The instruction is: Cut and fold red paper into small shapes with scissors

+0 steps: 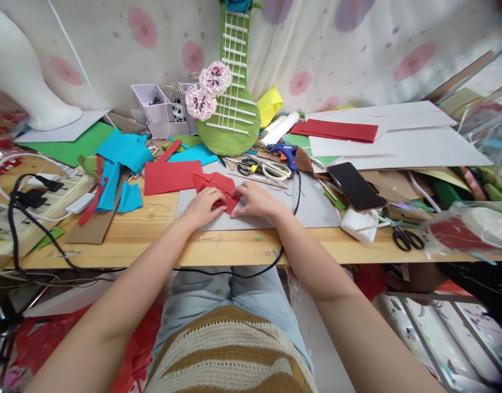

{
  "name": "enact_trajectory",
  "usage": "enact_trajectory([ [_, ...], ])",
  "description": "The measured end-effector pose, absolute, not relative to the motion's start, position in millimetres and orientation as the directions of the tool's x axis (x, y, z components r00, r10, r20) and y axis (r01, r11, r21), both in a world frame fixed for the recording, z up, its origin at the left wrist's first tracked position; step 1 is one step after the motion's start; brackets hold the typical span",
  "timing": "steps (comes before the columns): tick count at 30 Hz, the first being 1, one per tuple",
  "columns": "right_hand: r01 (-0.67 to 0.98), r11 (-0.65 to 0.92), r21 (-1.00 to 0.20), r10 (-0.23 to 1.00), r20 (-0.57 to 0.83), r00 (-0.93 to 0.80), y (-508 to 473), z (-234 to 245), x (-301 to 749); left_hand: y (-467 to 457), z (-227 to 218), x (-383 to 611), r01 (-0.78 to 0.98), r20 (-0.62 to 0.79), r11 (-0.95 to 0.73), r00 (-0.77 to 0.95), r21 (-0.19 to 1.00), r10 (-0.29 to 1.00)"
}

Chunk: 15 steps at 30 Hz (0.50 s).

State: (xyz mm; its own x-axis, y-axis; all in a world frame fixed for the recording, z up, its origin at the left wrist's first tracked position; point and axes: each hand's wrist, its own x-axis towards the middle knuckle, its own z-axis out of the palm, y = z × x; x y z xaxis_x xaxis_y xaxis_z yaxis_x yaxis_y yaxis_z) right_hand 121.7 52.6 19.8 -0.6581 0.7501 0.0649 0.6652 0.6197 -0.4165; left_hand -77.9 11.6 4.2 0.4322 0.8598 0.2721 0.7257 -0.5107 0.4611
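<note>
Both hands work on a small folded piece of red crepe paper [218, 183] over a grey board [316, 204] at the table's front. My left hand [204, 207] has its fingers curled on the paper's near left side. On its right edge, my right hand [253, 200] pinches the paper between thumb and fingers. A larger flat red sheet [171, 177] lies just left of it. Behind the hands are white-handled scissors [275, 170] and a blue glue gun [286, 154], whose black cord runs down past my right wrist.
A green guitar-shaped piece [230, 128] with paper flowers [202, 102] stands at the back. Blue paper strips [124, 155] and a power strip [38, 202] lie left. To the right are a phone [354, 185], black scissors [407, 238], white boards [398, 147] and folded red paper [336, 131].
</note>
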Motion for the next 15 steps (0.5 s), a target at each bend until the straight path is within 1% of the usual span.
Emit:
enact_trajectory([
  [4, 0.717, 0.609, -0.340, 0.776, 0.070, -0.627, 46.7, 21.6, 113.4, 11.3, 5.1, -78.2, 0.723, 0.287, -0.524, 0.439, 0.450, 0.852],
  [7, 0.727, 0.612, -0.310, 0.778, 0.070, -0.625, 47.1, 20.2, 110.8, 9.2, 6.8, -79.6, 0.708, 0.280, -0.542, 0.464, 0.453, 0.840],
  [10, 0.709, 0.630, -0.315, 0.764, 0.092, -0.638, 49.1, 17.3, 110.6, 8.6, 5.9, -79.7, 0.721, 0.272, -0.534, 0.459, 0.443, 0.846],
  [15, 0.680, 0.631, -0.373, 0.756, 0.103, -0.646, 50.2, 17.6, 114.0, 11.7, 1.2, -74.1, 0.766, 0.301, -0.467, 0.363, 0.441, 0.882],
])
